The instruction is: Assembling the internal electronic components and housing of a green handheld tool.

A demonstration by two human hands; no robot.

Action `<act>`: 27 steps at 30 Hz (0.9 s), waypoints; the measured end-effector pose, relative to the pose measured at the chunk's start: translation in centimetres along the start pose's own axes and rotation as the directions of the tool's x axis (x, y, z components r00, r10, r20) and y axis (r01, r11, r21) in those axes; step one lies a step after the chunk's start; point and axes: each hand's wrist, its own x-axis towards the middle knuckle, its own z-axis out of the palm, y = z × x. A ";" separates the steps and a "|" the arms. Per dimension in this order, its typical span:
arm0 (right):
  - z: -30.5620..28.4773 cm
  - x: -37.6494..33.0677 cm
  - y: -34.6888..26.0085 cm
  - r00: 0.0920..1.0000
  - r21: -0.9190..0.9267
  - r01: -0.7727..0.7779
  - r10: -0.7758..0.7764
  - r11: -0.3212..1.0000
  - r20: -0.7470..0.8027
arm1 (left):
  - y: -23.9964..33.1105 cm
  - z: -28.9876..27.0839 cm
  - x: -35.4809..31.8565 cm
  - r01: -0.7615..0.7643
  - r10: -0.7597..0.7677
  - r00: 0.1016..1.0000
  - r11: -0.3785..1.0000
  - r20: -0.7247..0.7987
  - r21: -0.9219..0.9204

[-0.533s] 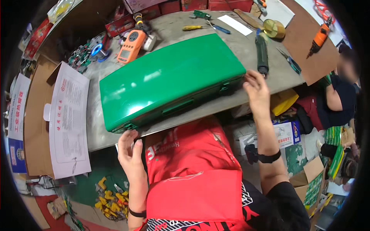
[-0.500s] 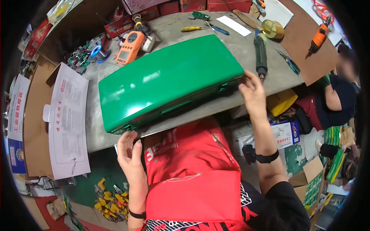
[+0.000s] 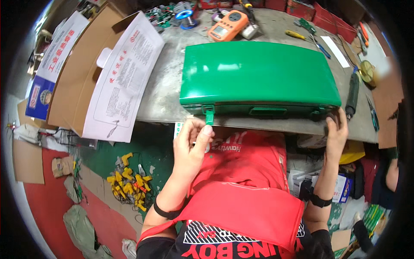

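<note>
A green metal toolbox [image 3: 258, 71] with a glossy lid lies closed along the front of the workbench, its handle [image 3: 268, 111] facing me. At its left front a green latch [image 3: 209, 116] sticks out and down. My left hand [image 3: 189, 146] is closed at that latch, thumb and curled fingers at its lower end. By the toolbox's right front corner is my right hand [image 3: 336, 136], thumb and fingers apart, close beneath the right latch [image 3: 317, 112]. Whether those fingertips touch the box I cannot tell.
Left of the toolbox stands an open cardboard box [image 3: 82, 82] with a printed white flap. An orange meter [image 3: 228, 26] and a blue solder spool [image 3: 185, 19] sit behind. A dark green power screwdriver [image 3: 352, 93] and pliers [image 3: 373, 114] lie right. Yellow tools [image 3: 129, 181] are piled on the floor.
My view has swung left, so the bench appears farther right. My left hand has closed at the left latch, which now sticks out from the toolbox. My right hand stays by the right corner.
</note>
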 end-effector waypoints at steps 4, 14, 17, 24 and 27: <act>-0.3 0.5 -1.0 1.000 -0.024 0.018 -0.018 1.000 0.008 | 0.6 -1.7 1.0 -0.169 0.195 0.974 0.963 -0.114 0.210; 0.9 0.4 -3.1 0.999 -0.053 -0.018 0.016 0.998 -0.028 | 2.1 0.6 0.5 0.069 -0.035 0.993 0.947 0.112 -0.314; -0.2 0.6 -3.5 0.998 -0.054 -0.055 0.053 0.997 -0.042 | 3.0 -2.0 0.6 0.030 -0.029 0.999 0.999 0.021 -0.028; 1.8 4.1 -9.5 0.990 -0.043 0.119 -0.122 0.992 -0.072 | 1.4 -6.3 5.6 -0.205 0.263 0.954 0.924 -0.147 0.324; 2.3 8.7 -10.9 0.989 -0.123 0.149 -0.145 0.981 0.042 | 0.7 -5.1 7.6 -0.165 0.177 0.983 0.966 -0.045 0.198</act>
